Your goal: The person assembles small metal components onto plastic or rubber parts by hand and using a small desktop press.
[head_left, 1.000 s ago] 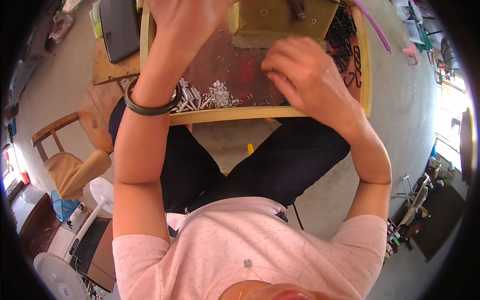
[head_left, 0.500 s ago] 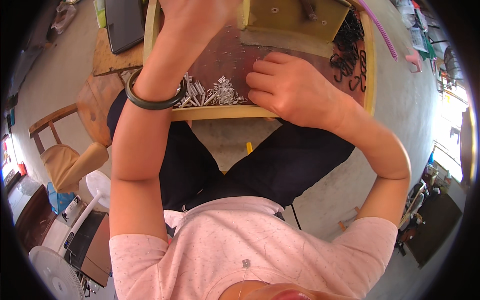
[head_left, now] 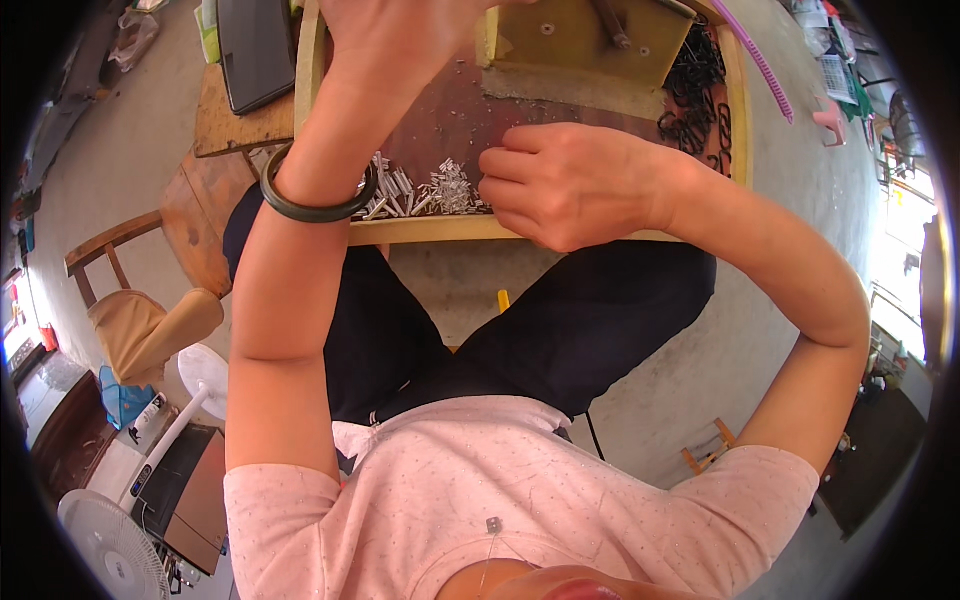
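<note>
My left hand (head_left: 400,40), with a dark bangle (head_left: 320,212) on its wrist, reaches over the shallow wooden-rimmed work tray (head_left: 440,231). Its fingers run out of the top edge, so their grip is hidden. My right hand (head_left: 575,185) is over the tray's near side, back upward and fingers curled closed. Whatever those fingers may hold does not show. Just left of it lies a pile of small silvery metal pins or tubes (head_left: 447,190). Black metal hooks (head_left: 688,130) are heaped at the tray's right side.
A yellowish block (head_left: 570,60) with a dark metal rod (head_left: 610,22) stands in the tray's far part. A dark phone or tablet (head_left: 256,60) lies on a wooden board at left. Further left are a wooden chair (head_left: 115,243) and a white fan (head_left: 115,560).
My right hand has shifted slightly left and down, nearer the metal pieces, its elbow swinging outward. The whole view has moved a little. My left hand stays at the top edge.
</note>
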Tool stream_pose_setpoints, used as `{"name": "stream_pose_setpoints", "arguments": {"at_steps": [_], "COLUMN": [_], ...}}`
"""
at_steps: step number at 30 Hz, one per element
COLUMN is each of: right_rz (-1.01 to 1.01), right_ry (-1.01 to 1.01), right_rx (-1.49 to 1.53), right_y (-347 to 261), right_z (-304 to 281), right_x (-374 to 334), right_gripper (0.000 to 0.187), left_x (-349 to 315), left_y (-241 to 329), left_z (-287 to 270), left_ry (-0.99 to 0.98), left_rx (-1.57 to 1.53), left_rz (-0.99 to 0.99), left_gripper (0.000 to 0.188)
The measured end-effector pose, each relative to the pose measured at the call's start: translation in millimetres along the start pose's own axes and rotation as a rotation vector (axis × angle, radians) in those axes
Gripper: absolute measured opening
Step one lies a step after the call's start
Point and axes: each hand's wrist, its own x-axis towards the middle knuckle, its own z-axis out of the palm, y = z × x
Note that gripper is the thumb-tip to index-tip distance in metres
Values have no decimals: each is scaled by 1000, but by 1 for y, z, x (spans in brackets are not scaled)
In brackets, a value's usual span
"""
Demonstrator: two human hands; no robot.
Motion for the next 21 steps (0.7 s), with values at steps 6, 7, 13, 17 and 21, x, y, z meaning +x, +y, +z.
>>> {"name": "stream_pose_setpoints", "arguments": {"at_steps": [6, 7, 13, 17, 21], "right_rz": [47, 45, 301, 366, 353], "right_ry": [98, 97, 195, 207, 131], "right_rx": [122, 122, 77, 74, -44], "right_y": [10, 10, 8, -1, -3], "right_z": [11, 12, 17, 14, 12], "right_x": [-1, -3, -15, -7, 0], "right_gripper": [10, 10, 8, 8, 7], "left_x": [-1, -1, -3, -4, -4], "left_y": [-2, -3, -4, -3, -5], "left_z": [0, 1, 1, -2, 2], "left_ry": [43, 33, 79, 94, 134], "left_rx": [27, 22, -12, -51, -10], "left_rz": [26, 24, 65, 62, 90], "left_gripper": [65, 65, 65, 67, 68]}}
